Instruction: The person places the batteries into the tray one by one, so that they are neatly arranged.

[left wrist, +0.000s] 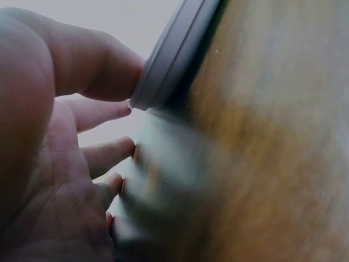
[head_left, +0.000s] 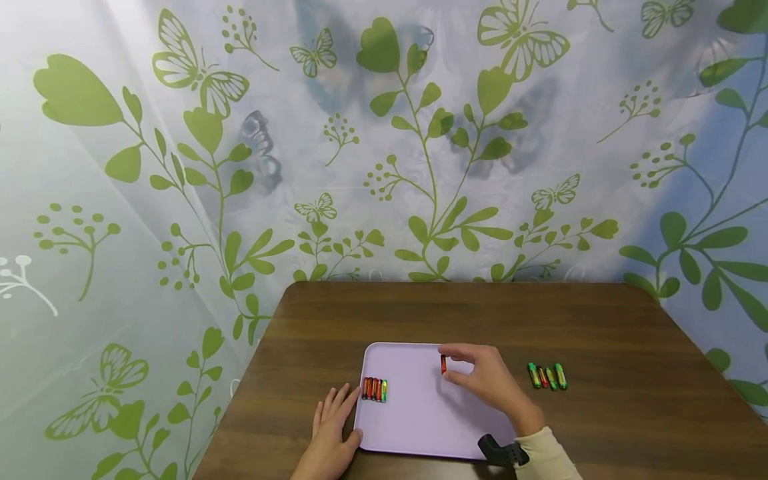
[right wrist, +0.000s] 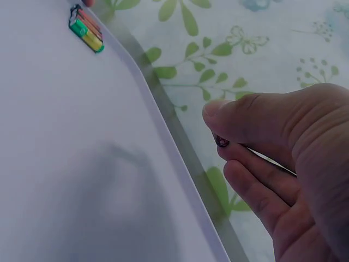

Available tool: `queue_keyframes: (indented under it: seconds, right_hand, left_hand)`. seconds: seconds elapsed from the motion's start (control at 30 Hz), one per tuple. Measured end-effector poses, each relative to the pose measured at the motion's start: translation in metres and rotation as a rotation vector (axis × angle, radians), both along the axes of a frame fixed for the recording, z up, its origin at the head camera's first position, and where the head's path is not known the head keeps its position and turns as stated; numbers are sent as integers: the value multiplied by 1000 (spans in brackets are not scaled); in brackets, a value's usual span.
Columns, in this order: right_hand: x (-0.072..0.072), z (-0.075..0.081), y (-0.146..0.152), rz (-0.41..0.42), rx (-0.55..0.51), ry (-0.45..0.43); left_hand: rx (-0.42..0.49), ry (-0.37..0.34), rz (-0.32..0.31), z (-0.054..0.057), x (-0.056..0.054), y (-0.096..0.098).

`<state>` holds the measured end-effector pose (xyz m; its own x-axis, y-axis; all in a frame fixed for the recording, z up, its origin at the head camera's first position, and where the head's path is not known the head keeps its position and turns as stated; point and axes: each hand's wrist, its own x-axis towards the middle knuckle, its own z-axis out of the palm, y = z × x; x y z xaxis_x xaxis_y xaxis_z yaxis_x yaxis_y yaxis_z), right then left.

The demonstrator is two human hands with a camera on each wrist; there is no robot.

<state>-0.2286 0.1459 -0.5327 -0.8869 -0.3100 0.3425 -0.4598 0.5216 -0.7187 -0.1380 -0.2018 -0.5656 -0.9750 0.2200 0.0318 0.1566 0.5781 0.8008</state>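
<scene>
My right hand [head_left: 489, 377] pinches a red and black battery [head_left: 443, 364] upright between thumb and fingers, above the lilac tray [head_left: 414, 427]. In the right wrist view only the dark end of this battery [right wrist: 222, 141] shows, the rest hidden by the thumb. My left hand [head_left: 333, 430] lies at the tray's left side, fingers spread, with the thumb touching the tray's rim [left wrist: 163, 71] in the left wrist view. Near that side, a row of batteries [head_left: 375, 389] lies side by side inside the tray, several red and black with a green one at the right end.
To the right of the tray, several batteries [head_left: 547, 376] lie on the brown wooden table [head_left: 630, 413], mostly green with a red one among them. Behind the table hangs a curtain [head_left: 336, 133] with green leaves and butterflies.
</scene>
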Motion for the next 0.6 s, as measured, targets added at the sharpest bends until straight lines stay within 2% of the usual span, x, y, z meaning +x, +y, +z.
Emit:
queue_keyframes:
  seconds: [0.2, 0.37, 0.6]
  right_hand:
    - [-7, 3, -25, 40, 10, 3]
    - [-11, 0, -43, 66, -6, 19]
    - [-8, -5, -68, 135, -25, -4]
  left_hand:
    - [0, -1, 2, 0, -1, -1]
    - [-4, 2, -1, 0, -3, -2]
    - [-17, 7, 8, 1, -5, -2]
